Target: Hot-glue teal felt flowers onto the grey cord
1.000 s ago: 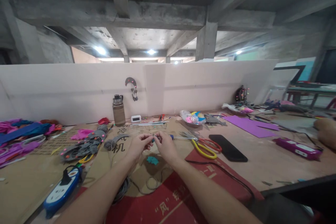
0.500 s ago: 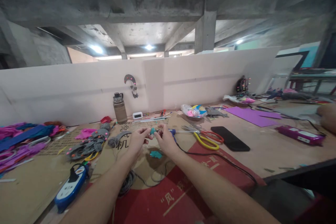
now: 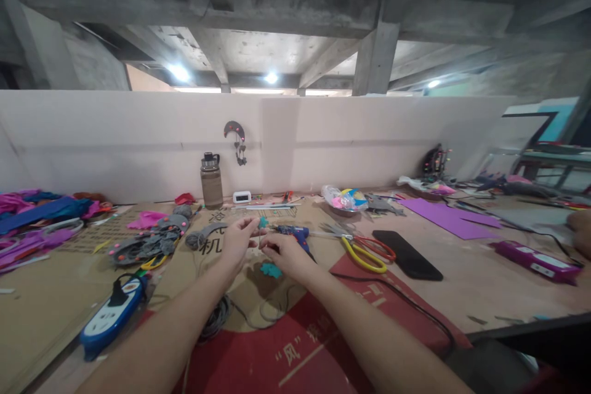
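Observation:
My left hand (image 3: pixel 237 240) pinches a small teal felt piece (image 3: pixel 263 222) on a thin stem, holding it up above the table. My right hand (image 3: pixel 282 253) is closed just below and to the right of it, fingers pinched at the lower end of the stem. A second teal felt piece (image 3: pixel 270 269) lies on the cardboard under my hands. A blue glue gun (image 3: pixel 295 233) lies just beyond my right hand, its black cord running toward the near right.
Yellow and red scissors (image 3: pixel 364 252) and a black phone (image 3: pixel 406 255) lie to the right. A blue power strip (image 3: pixel 109 317) sits near left, grey felt scraps (image 3: pixel 148 246) behind it. A bottle (image 3: pixel 211 181) stands by the white partition. Another person's hand (image 3: pixel 580 231) rests far right.
My right hand has dropped lower, and the glue gun it covered now shows. The left hand keeps holding the teal piece up. The camera has shifted slightly.

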`<move>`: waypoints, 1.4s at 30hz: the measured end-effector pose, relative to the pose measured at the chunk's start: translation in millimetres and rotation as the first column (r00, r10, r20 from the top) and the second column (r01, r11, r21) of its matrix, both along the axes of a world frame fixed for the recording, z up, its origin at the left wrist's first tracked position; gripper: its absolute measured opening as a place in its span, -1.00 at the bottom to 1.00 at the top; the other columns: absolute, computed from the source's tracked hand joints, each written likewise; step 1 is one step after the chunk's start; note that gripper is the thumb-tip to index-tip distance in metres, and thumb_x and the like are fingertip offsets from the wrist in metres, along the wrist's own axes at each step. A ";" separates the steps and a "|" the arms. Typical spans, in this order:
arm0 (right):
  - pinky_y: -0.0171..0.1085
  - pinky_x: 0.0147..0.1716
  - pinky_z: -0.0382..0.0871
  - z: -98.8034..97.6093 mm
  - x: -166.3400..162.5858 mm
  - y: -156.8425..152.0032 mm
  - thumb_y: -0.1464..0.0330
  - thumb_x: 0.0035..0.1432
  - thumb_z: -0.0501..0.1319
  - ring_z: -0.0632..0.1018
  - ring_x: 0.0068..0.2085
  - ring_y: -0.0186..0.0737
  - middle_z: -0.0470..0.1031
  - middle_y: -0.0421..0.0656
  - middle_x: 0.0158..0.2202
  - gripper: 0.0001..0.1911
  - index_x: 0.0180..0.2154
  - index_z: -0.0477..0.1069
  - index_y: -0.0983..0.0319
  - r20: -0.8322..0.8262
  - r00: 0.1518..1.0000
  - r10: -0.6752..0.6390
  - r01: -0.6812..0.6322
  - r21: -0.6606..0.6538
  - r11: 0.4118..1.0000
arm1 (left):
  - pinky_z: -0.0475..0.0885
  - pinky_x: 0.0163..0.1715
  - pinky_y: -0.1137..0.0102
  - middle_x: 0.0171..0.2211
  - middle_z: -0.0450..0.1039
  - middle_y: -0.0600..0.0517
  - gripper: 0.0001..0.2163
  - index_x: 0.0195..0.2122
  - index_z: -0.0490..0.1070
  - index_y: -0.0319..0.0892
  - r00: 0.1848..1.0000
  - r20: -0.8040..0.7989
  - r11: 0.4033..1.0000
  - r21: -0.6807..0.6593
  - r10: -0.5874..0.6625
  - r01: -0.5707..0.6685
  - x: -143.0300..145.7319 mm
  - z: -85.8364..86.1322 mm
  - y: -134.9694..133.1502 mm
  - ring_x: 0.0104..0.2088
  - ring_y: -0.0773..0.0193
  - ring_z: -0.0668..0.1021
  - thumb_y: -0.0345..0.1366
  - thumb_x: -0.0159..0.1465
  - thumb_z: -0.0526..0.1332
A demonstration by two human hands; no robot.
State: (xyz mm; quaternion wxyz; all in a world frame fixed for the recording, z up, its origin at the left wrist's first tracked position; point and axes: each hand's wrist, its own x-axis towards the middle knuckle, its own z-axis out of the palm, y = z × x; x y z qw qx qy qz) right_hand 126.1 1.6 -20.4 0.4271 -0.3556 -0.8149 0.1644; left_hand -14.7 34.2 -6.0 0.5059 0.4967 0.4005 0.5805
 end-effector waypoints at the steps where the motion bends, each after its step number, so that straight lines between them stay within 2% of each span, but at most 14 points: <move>1: -0.37 -0.35 0.26 -0.8 -0.3 -0.5 0.48 0.07 0.06 0.45 -0.38 -0.31 0.47 -0.22 -0.45 -0.80 -0.43 0.45 0.21 0.007 1.000 0.004 -0.004 -0.006 1.000 | 0.22 -0.70 0.60 -0.44 0.46 0.06 -0.68 -0.34 0.38 -0.20 0.999 0.048 1.000 -0.028 -0.013 0.014 1.7 -0.2 -1.0 -0.41 0.28 0.58 -0.13 -0.05 0.35; 5: -0.37 -0.38 0.26 -3.5 0.1 0.4 0.50 0.05 0.07 0.47 -0.41 -0.31 0.50 -0.23 -0.47 -0.79 -0.42 0.47 0.20 0.024 0.999 0.028 -0.028 -0.033 0.999 | 0.16 -0.74 0.62 -0.49 0.42 0.09 -0.68 -0.35 0.37 -0.21 0.976 0.216 0.995 -0.080 -0.038 0.056 4.6 0.4 -1.7 -0.50 0.38 0.54 -0.22 -0.09 0.39; 7: -0.39 -0.42 0.25 -1.1 4.7 3.9 0.45 0.07 0.10 0.46 -0.44 -0.32 0.49 -0.24 -0.49 -0.82 -0.43 0.48 0.21 0.047 0.997 0.069 -0.067 -0.047 0.997 | 0.11 -0.76 0.63 -0.56 0.38 0.12 -0.68 -0.38 0.37 -0.24 0.972 0.229 0.997 -0.044 -0.046 0.058 3.0 1.5 -0.1 -0.59 0.46 0.46 -0.21 -0.10 0.40; 9: -0.39 -0.46 0.23 4.4 14.5 9.7 0.35 0.13 0.08 0.45 -0.46 -0.32 0.47 -0.25 -0.51 -0.78 -0.44 0.47 0.22 0.047 0.998 0.036 -0.033 -0.068 0.997 | 0.06 -0.76 0.62 -0.63 0.32 0.16 -0.67 -0.40 0.38 -0.25 0.977 0.208 0.999 -0.003 -0.039 0.041 0.3 3.2 2.0 -0.66 0.53 0.36 -0.17 -0.10 0.40; 10: -0.39 -0.47 0.23 7.6 21.3 13.2 0.30 0.17 0.04 0.45 -0.45 -0.32 0.47 -0.24 -0.51 -0.72 -0.43 0.47 0.23 0.042 0.999 -0.034 0.037 -0.083 0.996 | 0.03 -0.77 0.62 -0.65 0.29 0.18 -0.66 -0.41 0.38 -0.25 0.981 0.191 1.000 0.005 -0.025 0.025 -1.2 4.2 3.0 -0.69 0.55 0.31 -0.14 -0.11 0.40; 11: -0.38 -0.46 0.23 10.4 28.9 16.9 0.27 0.21 -0.02 0.45 -0.44 -0.31 0.47 -0.22 -0.51 -0.66 -0.42 0.47 0.24 0.031 0.986 -0.163 0.165 -0.105 0.981 | 0.00 -0.77 0.62 -0.67 0.26 0.19 -0.65 -0.42 0.38 -0.25 0.984 0.177 1.000 0.006 -0.006 0.005 -2.4 5.0 3.8 -0.71 0.56 0.28 -0.13 -0.12 0.40; 12: -0.37 -0.44 0.23 12.4 36.9 20.6 0.24 0.23 -0.06 0.46 -0.42 -0.29 0.49 -0.19 -0.48 -0.62 -0.39 0.46 0.25 0.043 0.946 -0.322 0.325 -0.124 0.937 | -0.02 -0.77 0.61 -0.68 0.25 0.20 -0.63 -0.41 0.39 -0.25 0.986 0.166 1.000 0.001 0.013 -0.013 -3.4 5.7 4.5 -0.71 0.57 0.26 -0.11 -0.14 0.40; 14: -0.35 -0.38 0.24 12.3 51.1 27.2 0.22 0.24 -0.08 0.49 -0.34 -0.25 0.52 -0.12 -0.39 -0.60 -0.34 0.46 0.26 0.201 0.808 -0.554 0.586 -0.165 0.793 | -0.04 -0.75 0.61 -0.68 0.24 0.21 -0.61 -0.41 0.40 -0.26 0.988 0.153 0.999 -0.007 0.035 -0.034 -4.4 6.3 5.3 -0.71 0.57 0.25 -0.10 -0.16 0.40; 16: -0.33 -0.41 0.24 6.5 59.9 31.8 0.20 0.17 0.04 0.50 -0.37 -0.20 0.53 -0.04 -0.41 -0.65 -0.36 0.47 0.31 0.299 0.751 -0.588 0.653 -0.210 0.727 | -0.04 -0.74 0.61 -0.69 0.24 0.21 -0.61 -0.40 0.41 -0.26 0.990 0.141 1.000 -0.007 0.027 -0.026 -4.3 5.8 5.5 -0.71 0.56 0.25 -0.10 -0.17 0.40; 19: -0.34 -0.42 0.24 -6.6 60.9 34.9 0.27 0.02 0.21 0.53 -0.35 -0.16 0.54 0.04 -0.36 -0.76 -0.35 0.48 0.34 0.370 0.744 -0.557 0.656 -0.246 0.713 | -0.04 -0.74 0.60 -0.70 0.24 0.19 -0.62 -0.41 0.41 -0.25 0.993 0.115 1.000 0.001 0.008 -0.008 -3.3 4.1 5.3 -0.71 0.55 0.23 -0.09 -0.15 0.40; 23: -0.34 -0.42 0.25 -15.1 53.9 36.8 0.44 -0.05 0.20 0.54 -0.33 -0.13 0.55 0.10 -0.32 -0.83 -0.36 0.49 0.37 0.403 0.745 -0.531 0.650 -0.265 0.712 | -0.07 -0.75 0.58 -0.71 0.23 0.19 -0.63 -0.44 0.40 -0.24 0.998 0.065 1.000 0.011 0.002 -0.002 -2.5 1.6 5.4 -0.73 0.54 0.20 -0.07 -0.13 0.38; 26: -0.34 -0.42 0.26 -14.3 51.9 38.1 0.47 -0.08 0.20 0.54 -0.32 -0.12 0.55 0.10 -0.32 -0.84 -0.38 0.49 0.36 0.377 0.754 -0.538 0.646 -0.279 0.710 | -0.06 -0.74 0.58 -0.73 0.23 0.19 -0.64 -0.45 0.40 -0.24 0.999 0.031 1.000 0.020 -0.009 0.008 -3.3 -1.6 7.1 -0.73 0.53 0.19 -0.06 -0.10 0.37; 33: -0.36 -0.50 0.26 -14.6 51.1 43.8 0.35 -0.07 0.19 0.52 -0.41 -0.19 0.53 -0.03 -0.40 -0.81 -0.36 0.44 0.31 0.210 0.783 -0.585 0.617 -0.376 0.691 | -0.06 -0.74 0.58 -0.73 0.24 0.18 -0.67 -0.41 0.41 -0.23 1.000 0.011 1.000 0.013 0.005 -0.006 -5.5 -7.7 12.8 -0.72 0.52 0.21 -0.09 -0.08 0.37; 42: -0.29 -0.35 0.32 3.4 39.6 32.6 0.39 -0.08 0.11 0.49 -0.32 -0.19 0.47 -0.08 -0.29 -0.68 -0.19 0.31 0.28 -0.078 0.793 -0.604 0.550 -0.334 0.765 | -0.04 -0.75 0.58 -0.71 0.27 0.17 -0.67 -0.41 0.43 -0.26 0.999 0.026 0.999 0.015 0.029 -0.029 -10.0 -9.4 15.1 -0.72 0.52 0.24 -0.11 -0.08 0.37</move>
